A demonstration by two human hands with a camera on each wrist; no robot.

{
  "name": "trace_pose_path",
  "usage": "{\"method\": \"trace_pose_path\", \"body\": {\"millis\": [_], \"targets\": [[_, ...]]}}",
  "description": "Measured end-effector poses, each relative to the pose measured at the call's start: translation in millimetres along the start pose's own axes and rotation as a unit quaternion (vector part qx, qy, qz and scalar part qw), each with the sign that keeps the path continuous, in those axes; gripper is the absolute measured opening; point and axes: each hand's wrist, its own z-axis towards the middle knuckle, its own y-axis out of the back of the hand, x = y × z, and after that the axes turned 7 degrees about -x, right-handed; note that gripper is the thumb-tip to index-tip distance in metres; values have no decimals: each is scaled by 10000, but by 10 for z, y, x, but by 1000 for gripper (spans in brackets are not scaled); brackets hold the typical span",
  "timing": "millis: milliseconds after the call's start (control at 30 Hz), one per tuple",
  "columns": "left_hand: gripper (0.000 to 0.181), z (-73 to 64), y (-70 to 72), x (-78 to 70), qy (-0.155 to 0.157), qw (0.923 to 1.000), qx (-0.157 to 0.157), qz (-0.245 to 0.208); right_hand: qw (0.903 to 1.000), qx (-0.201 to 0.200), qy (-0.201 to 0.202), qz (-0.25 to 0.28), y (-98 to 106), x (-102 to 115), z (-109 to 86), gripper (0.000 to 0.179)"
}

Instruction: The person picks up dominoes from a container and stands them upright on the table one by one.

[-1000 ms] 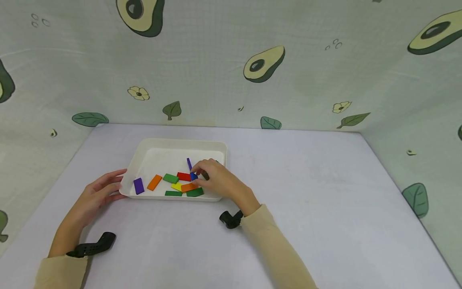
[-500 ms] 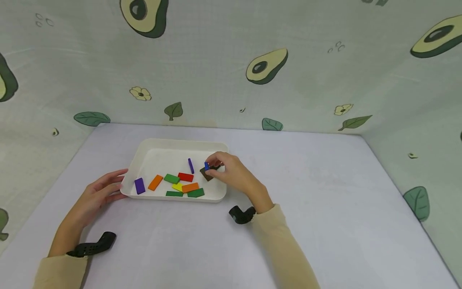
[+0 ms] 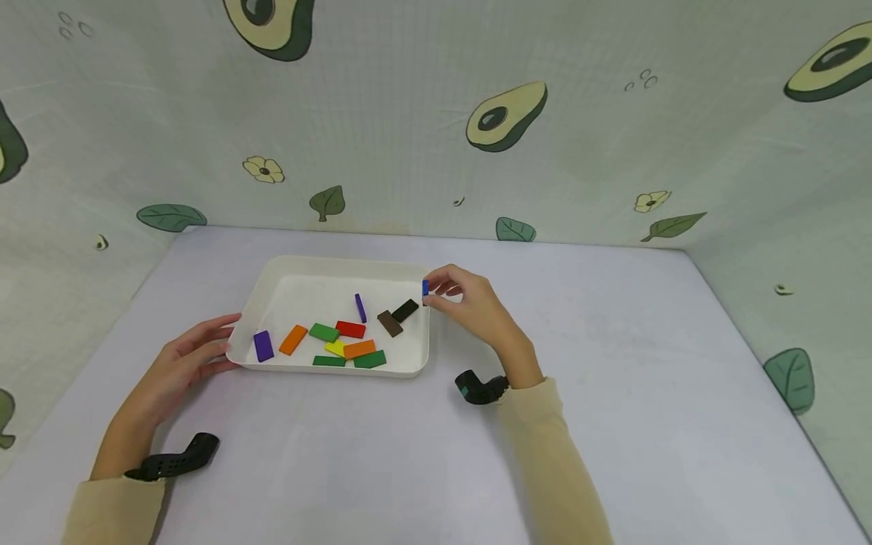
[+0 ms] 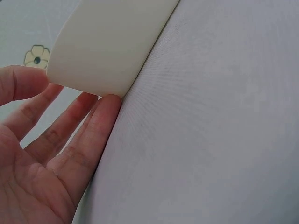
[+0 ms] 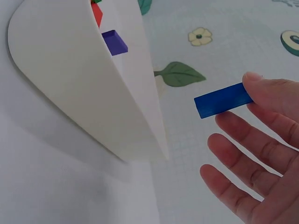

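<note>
Pinching blue block (image 5: 221,101) near white tray (image 3: 306,291)

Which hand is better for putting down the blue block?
Probably the right hand: it pinches the blue block near the right end of the tray, while the left hand touches its other end.

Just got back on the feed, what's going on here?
A person is working with both hands at a white tray. The right hand pinches a blue block, held up at the tray's right end. The left hand touches the left end with its fingertips. Other coloured blocks lie scattered inside, with the brown block and black block nearest the right end.
</note>
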Motion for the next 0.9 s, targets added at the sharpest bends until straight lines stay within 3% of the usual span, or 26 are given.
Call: {"method": "trace_pose_path", "body": {"millis": [400,900], "targets": [[44,14,17,14,52,10000,19,-34,9981,-342,-474,167,189,-200,-20,29],[42,25,24,19,-11,9997,86,-247,9938,-517,-979,100,240,-492,-25,31]]}}
